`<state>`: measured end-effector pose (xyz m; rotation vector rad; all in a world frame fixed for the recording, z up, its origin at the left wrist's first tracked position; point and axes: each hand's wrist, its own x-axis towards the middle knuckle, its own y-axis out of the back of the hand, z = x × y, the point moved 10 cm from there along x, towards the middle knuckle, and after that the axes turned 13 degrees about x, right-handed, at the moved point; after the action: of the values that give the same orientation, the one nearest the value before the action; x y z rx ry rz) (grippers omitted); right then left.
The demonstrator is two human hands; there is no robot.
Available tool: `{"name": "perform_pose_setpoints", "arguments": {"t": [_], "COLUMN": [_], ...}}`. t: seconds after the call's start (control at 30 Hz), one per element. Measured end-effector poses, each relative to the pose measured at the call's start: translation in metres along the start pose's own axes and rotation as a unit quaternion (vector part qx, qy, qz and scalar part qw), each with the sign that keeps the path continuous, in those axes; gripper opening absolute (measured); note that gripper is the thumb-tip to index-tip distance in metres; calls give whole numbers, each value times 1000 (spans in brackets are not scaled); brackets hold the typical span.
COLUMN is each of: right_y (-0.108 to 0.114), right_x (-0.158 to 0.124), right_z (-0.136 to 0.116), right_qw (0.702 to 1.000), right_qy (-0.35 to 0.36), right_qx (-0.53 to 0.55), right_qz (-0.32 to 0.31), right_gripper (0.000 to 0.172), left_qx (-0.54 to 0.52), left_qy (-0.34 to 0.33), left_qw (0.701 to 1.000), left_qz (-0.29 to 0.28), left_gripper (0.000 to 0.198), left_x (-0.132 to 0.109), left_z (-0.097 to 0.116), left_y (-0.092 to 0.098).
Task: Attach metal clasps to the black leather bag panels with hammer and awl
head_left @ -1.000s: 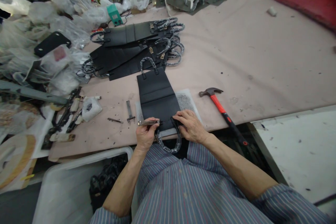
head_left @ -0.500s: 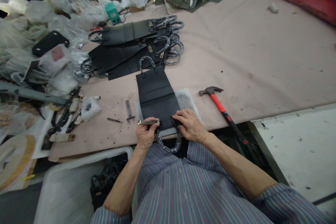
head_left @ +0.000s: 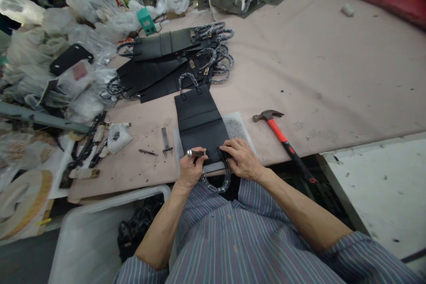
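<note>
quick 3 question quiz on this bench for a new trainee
1. Which hand grips the small metal tool?
2. True or false: the red-handled hammer lies to the right of the black leather bag panel.
3. What lies under that panel?

Key: 1. The left hand. 2. True. 3. A grey speckled pad.
</note>
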<state>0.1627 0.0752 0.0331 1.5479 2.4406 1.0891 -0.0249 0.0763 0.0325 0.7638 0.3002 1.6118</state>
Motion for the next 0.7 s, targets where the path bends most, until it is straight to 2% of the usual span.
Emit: {"name": "perform_pose_setpoints", "arguments": {"t": [0.13,0.23,0.3,0.37,0.43,0.5,0.57,0.63,0.7], "right_y": [13,51,86,114,132,140,144,142,133], "right_x": [-1,-11,-26,-46,-67,-86,-101,-110,-107], "right_z": [-1,13,33,59,89,111,126,134,132], "right_qw": [998,994,979,952,920,893,878,854,820], "right_qy": [13,-17,-73,-161,-267,-355,-425,-487,-516], "right_qx": [51,1,-83,-171,-232,-241,-166,-10,139], "right_qz": [21,108,173,195,171,134,141,184,205], "right_gripper": [49,43,40,41,46,48,41,28,18], "left_qx": [10,7,5,5,10,20,28,32,32], "left_qy": [3,15,20,20,17,9,-3,-17,-29], "left_qw": [1000,1000,1000,1000,999,999,999,999,999], "left_qz": [-18,-25,-24,-23,-25,-26,-27,-25,-23], "left_gripper": [12,14,14,14,13,12,11,11,11], "left_x": [1,-1,-1,-1,0,2,3,3,3], "left_z": [0,-6,-9,-10,-8,-4,1,4,5], "left_y": [-8,-11,-11,-11,-11,-10,-11,-11,-11]}}
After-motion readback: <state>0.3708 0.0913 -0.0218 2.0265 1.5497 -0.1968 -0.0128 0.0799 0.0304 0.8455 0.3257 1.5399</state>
